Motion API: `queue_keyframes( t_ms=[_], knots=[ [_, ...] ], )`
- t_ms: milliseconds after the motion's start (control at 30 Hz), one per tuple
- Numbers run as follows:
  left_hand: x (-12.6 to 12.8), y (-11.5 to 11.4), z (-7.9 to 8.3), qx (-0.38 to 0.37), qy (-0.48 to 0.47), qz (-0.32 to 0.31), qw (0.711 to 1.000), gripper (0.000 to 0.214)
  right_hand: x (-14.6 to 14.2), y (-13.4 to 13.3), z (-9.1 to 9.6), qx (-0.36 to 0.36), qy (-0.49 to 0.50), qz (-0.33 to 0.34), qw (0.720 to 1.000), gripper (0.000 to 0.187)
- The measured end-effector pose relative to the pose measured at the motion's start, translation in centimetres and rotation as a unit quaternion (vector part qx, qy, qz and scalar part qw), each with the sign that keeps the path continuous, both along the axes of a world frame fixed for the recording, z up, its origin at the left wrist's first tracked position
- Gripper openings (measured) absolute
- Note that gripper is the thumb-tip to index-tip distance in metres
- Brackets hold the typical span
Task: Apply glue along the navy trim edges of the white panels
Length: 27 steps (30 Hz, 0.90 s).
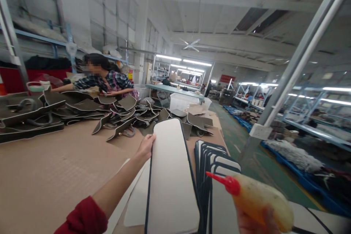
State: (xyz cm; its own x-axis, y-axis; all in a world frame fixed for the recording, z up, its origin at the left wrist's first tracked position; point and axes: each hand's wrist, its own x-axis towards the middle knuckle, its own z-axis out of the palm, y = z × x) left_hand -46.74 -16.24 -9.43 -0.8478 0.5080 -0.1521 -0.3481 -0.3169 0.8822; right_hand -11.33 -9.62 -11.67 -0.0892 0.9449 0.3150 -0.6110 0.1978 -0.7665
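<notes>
My left hand [146, 147] is closed on the left edge of a long white panel [172, 179] with a dark border and rounded corners, which stands tilted up before me. In my right hand [253, 221], at the lower right, is a squeeze bottle [263, 199] of yellowish liquid. Its red nozzle [222, 181] points left, toward the panel but apart from it. Beside the panel, to the right, lies an overlapping row of similar dark-edged white panels [223, 162]. Flat white sheets [138, 201] lie partly hidden under my left forearm.
Dark olive bag pieces [123, 119] with handles are heaped along the far side of the brown-covered table [60, 175]. A co-worker [106, 76] leans over the heap at the left. A slanted metal post [282, 91] rises at the right, near blue pallets [309, 179] on the floor.
</notes>
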Motion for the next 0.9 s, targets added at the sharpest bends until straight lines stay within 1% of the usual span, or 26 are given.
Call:
queue_keyframes(
  t_ms=[33, 67, 100, 167, 233, 300, 367, 467, 567, 667, 800, 900],
  knots=[
    [0.6, -0.2, 0.4, 0.0, 0.007, -0.016, 1.0, 0.037, 0.1, 0.6, 0.8, -0.052, 0.027, 0.007, 0.998, 0.029],
    [1.1, -0.4, 0.8, -0.001, 0.012, -0.031, 0.999, 0.037, 0.0, 1.0, 1.6, -0.079, 0.038, 0.006, 0.996, 0.035],
    [1.6, -0.7, 1.2, -0.002, 0.019, -0.048, 0.999, 0.037, -0.2, 1.2, 2.5, -0.079, 0.038, -0.003, 0.996, 0.043],
    [2.5, -1.1, 1.9, -0.004, 0.035, -0.089, 0.995, 0.038, -0.8, 1.5, 4.4, -0.044, 0.029, -0.028, 0.998, 0.058],
    [3.2, -1.6, 2.4, -0.008, 0.056, -0.133, 0.989, 0.039, -1.5, 1.8, 6.3, -0.005, 0.023, -0.044, 0.999, 0.067],
    [3.8, -1.9, 2.8, -0.017, 0.073, -0.173, 0.982, 0.04, -2.0, 2.4, 7.7, 0.01, 0.022, -0.051, 0.998, 0.068],
    [4.2, -2.1, 3.2, -0.026, 0.079, -0.199, 0.976, 0.04, -2.3, 3.1, 8.6, 0.022, 0.019, -0.053, 0.998, 0.066],
    [4.6, -2.1, 3.8, -0.028, 0.076, -0.217, 0.973, 0.036, -2.6, 3.7, 8.7, 0.042, 0.004, -0.046, 0.998, 0.062],
    [4.5, -1.9, 4.3, -0.035, 0.059, -0.21, 0.975, 0.032, -2.5, 3.4, 8.0, 0.06, -0.008, -0.039, 0.997, 0.054],
    [4.2, -1.6, 4.5, -0.046, 0.038, -0.197, 0.979, 0.03, -2.1, 2.4, 7.0, 0.08, -0.018, -0.021, 0.996, 0.051],
    [3.6, -1.2, 4.5, -0.047, 0.017, -0.192, 0.98, 0.032, -1.3, 1.1, 5.7, 0.084, -0.038, 0.001, 0.996, 0.055],
    [3.2, -1.0, 4.6, -0.049, 0.002, -0.193, 0.98, 0.031, -0.7, 0.3, 4.9, 0.061, -0.055, 0.024, 0.996, 0.063]
  ],
)
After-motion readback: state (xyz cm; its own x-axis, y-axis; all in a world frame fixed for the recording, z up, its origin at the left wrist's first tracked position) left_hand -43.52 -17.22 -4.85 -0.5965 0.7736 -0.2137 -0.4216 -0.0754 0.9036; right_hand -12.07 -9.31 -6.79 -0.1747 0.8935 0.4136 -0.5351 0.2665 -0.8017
